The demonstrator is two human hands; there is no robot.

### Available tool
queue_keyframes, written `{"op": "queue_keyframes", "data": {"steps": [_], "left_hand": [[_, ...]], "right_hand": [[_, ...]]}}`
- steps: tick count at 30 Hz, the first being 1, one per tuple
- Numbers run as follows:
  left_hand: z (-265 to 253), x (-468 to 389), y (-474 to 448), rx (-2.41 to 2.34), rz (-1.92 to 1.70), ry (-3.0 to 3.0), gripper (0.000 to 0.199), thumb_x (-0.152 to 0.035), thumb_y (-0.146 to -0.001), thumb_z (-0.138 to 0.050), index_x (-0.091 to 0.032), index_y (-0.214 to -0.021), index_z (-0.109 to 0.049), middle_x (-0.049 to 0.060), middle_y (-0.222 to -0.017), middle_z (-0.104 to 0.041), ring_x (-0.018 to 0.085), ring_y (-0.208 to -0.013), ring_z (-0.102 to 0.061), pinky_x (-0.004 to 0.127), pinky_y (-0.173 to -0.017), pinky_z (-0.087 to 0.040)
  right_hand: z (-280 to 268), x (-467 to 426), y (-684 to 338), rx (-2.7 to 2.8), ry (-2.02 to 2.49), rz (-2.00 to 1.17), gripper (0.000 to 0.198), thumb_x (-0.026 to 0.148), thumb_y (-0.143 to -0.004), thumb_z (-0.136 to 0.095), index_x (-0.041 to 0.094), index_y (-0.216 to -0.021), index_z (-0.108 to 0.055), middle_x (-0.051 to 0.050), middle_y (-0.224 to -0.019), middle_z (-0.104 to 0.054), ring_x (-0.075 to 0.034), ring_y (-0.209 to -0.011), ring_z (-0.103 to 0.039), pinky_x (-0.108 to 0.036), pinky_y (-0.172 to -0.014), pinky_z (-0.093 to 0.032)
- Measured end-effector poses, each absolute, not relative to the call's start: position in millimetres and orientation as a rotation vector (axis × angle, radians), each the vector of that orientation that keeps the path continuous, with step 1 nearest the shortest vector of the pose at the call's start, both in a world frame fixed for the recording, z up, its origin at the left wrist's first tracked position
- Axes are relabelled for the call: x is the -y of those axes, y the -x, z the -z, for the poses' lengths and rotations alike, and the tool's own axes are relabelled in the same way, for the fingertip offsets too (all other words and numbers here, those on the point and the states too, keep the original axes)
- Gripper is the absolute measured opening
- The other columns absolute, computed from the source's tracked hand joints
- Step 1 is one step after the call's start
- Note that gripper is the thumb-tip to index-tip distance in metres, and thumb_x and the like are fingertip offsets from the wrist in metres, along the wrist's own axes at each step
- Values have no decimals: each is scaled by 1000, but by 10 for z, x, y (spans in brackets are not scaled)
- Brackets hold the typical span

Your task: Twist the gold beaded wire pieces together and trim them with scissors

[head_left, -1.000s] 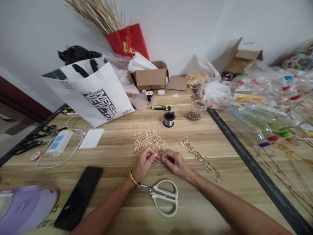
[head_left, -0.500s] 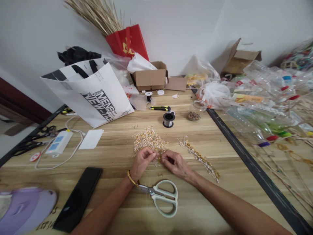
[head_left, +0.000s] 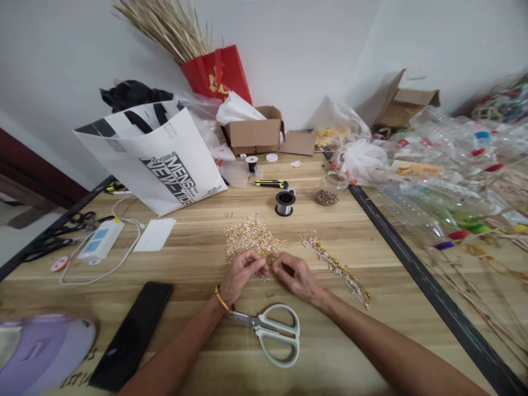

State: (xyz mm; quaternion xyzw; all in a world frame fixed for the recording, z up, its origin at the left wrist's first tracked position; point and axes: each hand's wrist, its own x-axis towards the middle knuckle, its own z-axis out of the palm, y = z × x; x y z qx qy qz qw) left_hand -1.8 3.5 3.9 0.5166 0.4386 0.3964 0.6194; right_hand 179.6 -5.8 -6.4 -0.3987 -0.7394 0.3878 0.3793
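My left hand [head_left: 245, 270] and my right hand [head_left: 295, 275] face each other at the near edge of a pile of gold and clear beads [head_left: 251, 235]. The fingers of both are pinched closed, a short gap apart. What lies between the fingertips is too small to make out; a few shiny bits show just below them. To the right lie finished-looking strands of gold and clear beads [head_left: 339, 269]. White-handled scissors [head_left: 279, 334] rest below my hands, their blades reaching under my left wrist. A spool of silvery wire [head_left: 284, 203] stands behind the pile.
A yellow-black utility knife [head_left: 270, 183] and a jar of small beads [head_left: 328, 193] lie farther back. At left are a white paper bag [head_left: 173, 159], a power strip [head_left: 100, 241] and a black phone [head_left: 131, 335]. Plastic bottles [head_left: 429, 214] crowd the right side.
My hands stay pinched at the bead pile with hardly any movement; the fingertips of my left hand have shifted slightly. The whole view has moved a little.
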Motion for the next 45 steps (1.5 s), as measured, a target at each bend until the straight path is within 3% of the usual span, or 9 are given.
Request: {"op": "queue_keyframes", "data": {"steps": [20,23,28,30,35,39,45], "left_hand": [[-41,-25,-8,-1048,-882,-1197,29,-36,-68,-70,-12,-68,-54,1,-57,-63,11,-52,-59,23,-54,-49],[-19,-24,-3,-1039,-897,-1178,31,-31,-67,-71,-13,-81,-51,-2,-57,-63,11,-51,-59,23,-53,-48],[-33,-15,5,-1001,-889,-1212,54,-23,-69,-69,-15,-114,-39,-6,-56,-59,10,-52,-55,22,-55,-47],[-31,-12,6,-998,-877,-1223,52,-22,-69,-68,-15,-111,-38,-7,-56,-58,10,-52,-54,22,-55,-46],[-4,-11,7,-1005,-866,-1242,31,-24,-68,-68,-18,-81,-41,-7,-55,-54,9,-52,-53,21,-53,-44],[-11,-14,10,-1029,-850,-1288,28,-28,-67,-69,-16,-71,-44,-4,-58,-55,10,-54,-53,21,-54,-43],[-22,-16,15,-971,-846,-1275,24,-29,-71,-65,-15,-75,-46,-4,-60,-54,10,-57,-53,22,-57,-43]], "right_hand": [[58,82,-1775,1967,955,-861,15,20,-89,-46,18,-77,-55,-3,-72,-54,-15,-67,-51,-26,-61,-40],[60,99,-1773,2015,912,-821,16,19,-90,-44,18,-81,-57,-5,-76,-55,-16,-70,-53,-27,-65,-43],[87,143,-1776,2126,860,-646,15,16,-90,-44,19,-92,-58,-10,-99,-54,-18,-88,-56,-29,-75,-49],[106,158,-1774,2175,844,-530,15,15,-90,-44,18,-94,-57,-12,-110,-52,-18,-94,-57,-30,-77,-50],[120,175,-1766,2299,798,-355,15,15,-91,-41,17,-92,-56,-15,-122,-50,-20,-97,-58,-31,-76,-52],[93,177,-1762,2300,769,-412,16,13,-91,-40,17,-96,-55,-14,-117,-53,-20,-99,-57,-32,-79,-52],[91,167,-1757,2277,773,-483,15,14,-92,-40,17,-95,-54,-12,-100,-59,-19,-87,-57,-32,-73,-51]]}}
